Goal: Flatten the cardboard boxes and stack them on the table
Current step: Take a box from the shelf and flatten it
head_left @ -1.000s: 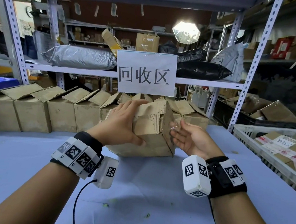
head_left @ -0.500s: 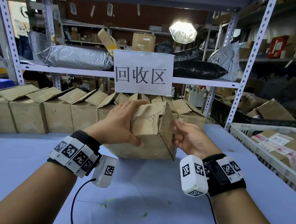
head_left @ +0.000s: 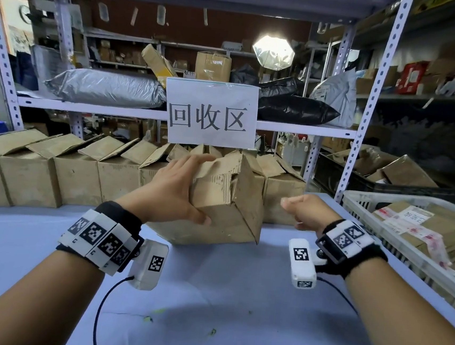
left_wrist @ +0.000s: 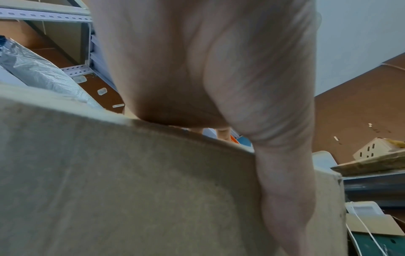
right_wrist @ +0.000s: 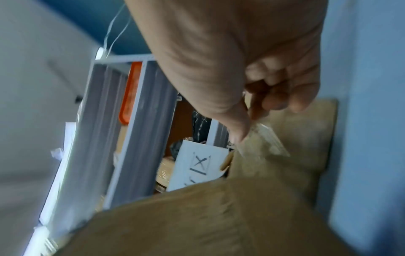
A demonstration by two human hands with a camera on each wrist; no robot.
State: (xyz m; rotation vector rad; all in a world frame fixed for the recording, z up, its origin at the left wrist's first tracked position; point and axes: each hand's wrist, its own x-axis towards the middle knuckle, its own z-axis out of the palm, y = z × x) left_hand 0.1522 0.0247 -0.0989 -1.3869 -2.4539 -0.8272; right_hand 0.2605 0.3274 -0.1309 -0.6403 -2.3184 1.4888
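A worn cardboard box (head_left: 226, 200) stands tilted on the blue table (head_left: 209, 295), its flaps closed and crumpled. My left hand (head_left: 174, 192) grips its upper left corner, fingers over the top and thumb on the front face. The left wrist view shows the palm (left_wrist: 197, 69) pressed on the box edge (left_wrist: 131, 190). My right hand (head_left: 300, 210) hovers to the right of the box, apart from it, with its fingers curled. In the right wrist view its thumb and fingers (right_wrist: 274, 97) pinch a strip of clear tape (right_wrist: 265, 140) that trails towards the box (right_wrist: 197, 216).
A row of open cardboard boxes (head_left: 75, 177) lines the back of the table under a white paper sign (head_left: 211, 113). A white plastic basket (head_left: 384, 204) with flattened cardboard sits at the right. A metal shelf post (head_left: 364, 130) rises behind the right hand.
My right hand has left the box's right side and moved to the right, fingers now curled on tape. The left hand keeps its grip; the box has barely shifted.
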